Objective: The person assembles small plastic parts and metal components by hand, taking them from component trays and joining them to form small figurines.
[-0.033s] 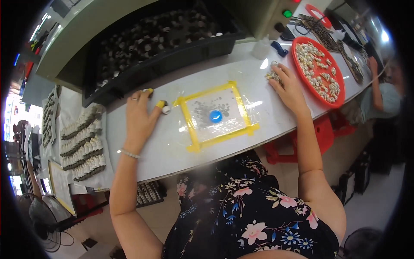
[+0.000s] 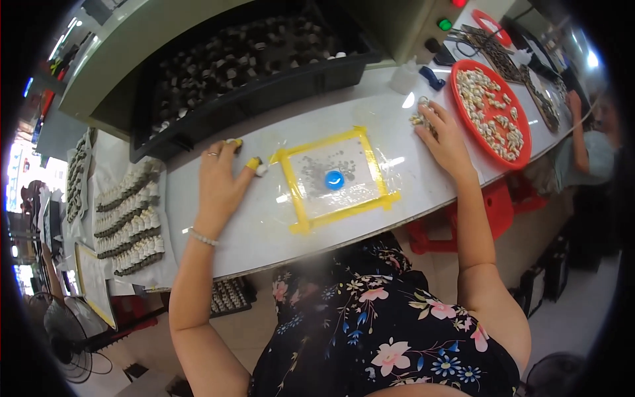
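Observation:
My left hand (image 2: 220,169) is at the left of the white table, thumb and index finger apart, with yellow coverings on their tips. Against the thumb tip is a small white piece (image 2: 262,171) with a dark part. Another small piece seems to be by the index fingertip, mostly hidden. My right hand (image 2: 444,135) lies over a small heap of white and yellowish pieces (image 2: 417,120), thumb spread from the fingers; what is beneath the fingers is hidden. Between my hands, a blue round cap (image 2: 335,179) sits on a clear sheet framed by yellow tape (image 2: 301,210), with grey spots behind it.
A black bin (image 2: 264,89) of dark and white pieces stands at the back. Right of my right hand is a red tray (image 2: 527,142) of small white pieces. Rows of pieces (image 2: 135,221) lie at left. A bottle (image 2: 403,79) stands behind; another person (image 2: 585,155) sits far right.
The whole view has shifted slightly. My left hand has moved a little to the right, and the white piece at its thumb shows less of its dark part. My right hand stays over the heap.

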A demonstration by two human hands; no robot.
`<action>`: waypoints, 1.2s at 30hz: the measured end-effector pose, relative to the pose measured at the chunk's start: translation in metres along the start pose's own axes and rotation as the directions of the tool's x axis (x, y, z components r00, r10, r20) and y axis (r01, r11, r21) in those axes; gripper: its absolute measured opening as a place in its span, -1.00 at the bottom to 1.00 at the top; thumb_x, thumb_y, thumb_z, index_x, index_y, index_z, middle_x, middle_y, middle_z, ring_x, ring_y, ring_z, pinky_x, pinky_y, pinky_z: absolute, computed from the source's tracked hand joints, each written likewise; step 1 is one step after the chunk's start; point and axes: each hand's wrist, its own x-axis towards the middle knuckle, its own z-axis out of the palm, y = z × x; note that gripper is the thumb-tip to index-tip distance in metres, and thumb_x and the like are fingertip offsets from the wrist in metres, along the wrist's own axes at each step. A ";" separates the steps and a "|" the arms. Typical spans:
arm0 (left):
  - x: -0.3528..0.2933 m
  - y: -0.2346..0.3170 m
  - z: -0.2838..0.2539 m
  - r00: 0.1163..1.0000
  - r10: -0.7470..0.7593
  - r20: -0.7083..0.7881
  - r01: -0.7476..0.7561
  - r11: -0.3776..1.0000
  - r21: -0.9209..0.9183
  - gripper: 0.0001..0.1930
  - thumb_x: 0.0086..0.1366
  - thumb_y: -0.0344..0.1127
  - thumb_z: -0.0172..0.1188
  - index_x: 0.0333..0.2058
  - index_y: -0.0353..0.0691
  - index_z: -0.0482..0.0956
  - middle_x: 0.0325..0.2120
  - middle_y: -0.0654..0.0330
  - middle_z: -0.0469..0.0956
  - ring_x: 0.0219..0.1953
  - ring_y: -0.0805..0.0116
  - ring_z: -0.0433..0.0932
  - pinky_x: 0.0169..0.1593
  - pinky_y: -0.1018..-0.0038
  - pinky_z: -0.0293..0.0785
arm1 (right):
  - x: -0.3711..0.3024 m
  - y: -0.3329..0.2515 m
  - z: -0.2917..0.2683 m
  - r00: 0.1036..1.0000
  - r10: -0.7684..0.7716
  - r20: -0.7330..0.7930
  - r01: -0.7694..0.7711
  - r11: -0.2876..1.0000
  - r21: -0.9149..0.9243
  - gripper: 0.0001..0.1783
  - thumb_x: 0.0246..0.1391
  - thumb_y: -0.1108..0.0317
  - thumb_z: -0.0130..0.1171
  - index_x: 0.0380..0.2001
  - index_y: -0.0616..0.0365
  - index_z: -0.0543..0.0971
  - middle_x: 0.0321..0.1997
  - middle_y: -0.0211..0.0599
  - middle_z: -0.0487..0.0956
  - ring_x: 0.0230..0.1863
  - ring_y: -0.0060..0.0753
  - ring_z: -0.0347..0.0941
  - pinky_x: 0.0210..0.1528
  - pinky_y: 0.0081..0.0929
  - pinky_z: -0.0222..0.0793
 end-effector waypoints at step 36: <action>0.209 -0.138 -0.030 0.871 -0.245 0.426 0.153 0.959 0.237 0.27 -0.34 0.25 0.39 0.28 -0.31 -0.04 0.25 -0.12 0.07 0.30 0.00 0.04 0.30 0.29 0.05 | 0.298 -0.245 0.118 0.479 -0.047 0.877 -0.095 0.990 0.105 -0.35 -0.29 0.01 0.41 -0.06 -0.02 0.53 0.03 -0.24 0.47 0.07 -0.23 0.34 -0.08 -0.23 0.41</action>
